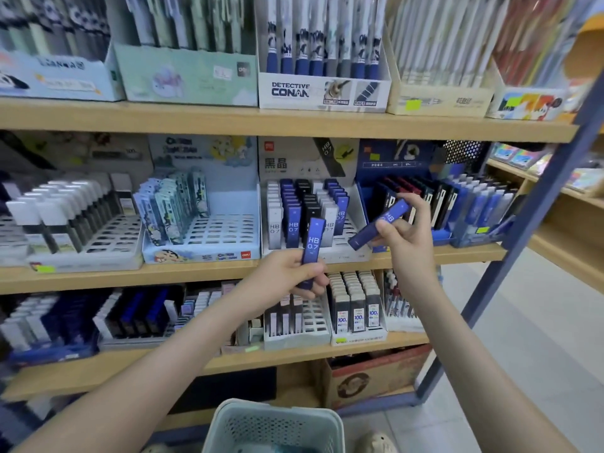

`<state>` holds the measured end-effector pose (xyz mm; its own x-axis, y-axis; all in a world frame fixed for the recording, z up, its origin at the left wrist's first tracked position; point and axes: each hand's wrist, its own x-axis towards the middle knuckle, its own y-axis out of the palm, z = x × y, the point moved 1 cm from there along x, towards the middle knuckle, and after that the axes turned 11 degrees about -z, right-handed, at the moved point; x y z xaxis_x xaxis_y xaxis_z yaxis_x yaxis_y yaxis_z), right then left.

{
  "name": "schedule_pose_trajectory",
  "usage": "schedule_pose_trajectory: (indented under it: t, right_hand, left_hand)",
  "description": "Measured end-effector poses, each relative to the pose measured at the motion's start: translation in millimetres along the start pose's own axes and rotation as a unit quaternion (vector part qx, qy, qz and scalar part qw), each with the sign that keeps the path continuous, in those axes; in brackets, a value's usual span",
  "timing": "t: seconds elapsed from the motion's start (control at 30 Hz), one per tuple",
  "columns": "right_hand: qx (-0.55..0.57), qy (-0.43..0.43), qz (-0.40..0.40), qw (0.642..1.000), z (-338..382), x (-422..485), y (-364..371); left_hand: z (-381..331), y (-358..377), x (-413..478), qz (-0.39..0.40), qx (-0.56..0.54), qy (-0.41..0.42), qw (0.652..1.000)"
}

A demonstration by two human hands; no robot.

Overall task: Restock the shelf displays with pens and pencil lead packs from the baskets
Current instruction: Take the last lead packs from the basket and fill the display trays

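Nearest the lens, a pale mesh basket [261,426] sits low between the forearms; its contents are not legible. Above it, the left hand [294,273] has its fingers curled round the lower end of an upright pack [313,243], blue, with the label "HB 0.7" facing the camera. The right hand [408,240] pinches a tilted pack [379,225] of the same blue between thumb and fingertips, its lower end pointing down and left. Both packs are held in front of the HB 0.7 tray [359,220] on the middle shelf board [196,269], not yet slotted.

Likely hazards: the tray holds white, blue and black columns side by side, so a pack may land in the wrong colour row. Entering a slot at a slant, the tilted pack could topple the standing rows behind it. With both hands loaded, neither is free to steady them. Packs in the dark blue display [441,204], just beside the right hand, risk a knock from the knuckles; the cartoon tray [222,230] lies clear of both hands.
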<state>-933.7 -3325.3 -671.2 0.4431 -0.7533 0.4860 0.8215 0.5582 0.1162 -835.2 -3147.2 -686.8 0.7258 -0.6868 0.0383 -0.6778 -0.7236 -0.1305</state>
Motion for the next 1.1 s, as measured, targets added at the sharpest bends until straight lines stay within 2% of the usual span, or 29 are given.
schedule_pose_trajectory:
  t: [0.13, 0.43, 0.63, 0.9, 0.97, 1.03, 1.1]
  right_hand:
    - [-0.039, -0.038, 0.021, 0.998, -2, 8, 16]
    - [-0.091, -0.059, 0.081, 0.991, -6, 27, 30]
    - [-0.190, -0.092, 0.154, 0.965, -14, 33, 36]
    - [-0.276, -0.218, 0.081, 0.932, -17, 27, 33]
    - [-0.255, -0.230, 0.043, 0.938, -5, 17, 31]
    - [-0.191, -0.197, 0.029, 0.961, 11, -1, 29]
    - [-0.120, -0.117, 0.082, 0.982, 23, -20, 30]
  left_hand:
    - [-5, -6, 2, -0.003, 0.010, 0.006, 1.000]
    - [-3, -22, 3, -0.001, 0.016, 0.009, 1.000]
    - [0, -22, 4, -0.005, -0.003, 0.004, 1.000]
    - [-1, -16, 1, 0.006, -0.016, 0.007, 1.000]
    - [-2, -14, 0, 0.006, -0.016, 0.010, 1.000]
    - [-3, -11, -1, 0.010, -0.018, 0.014, 1.000]
    - [-4, -6, -1, 0.022, -0.010, 0.024, 0.999]
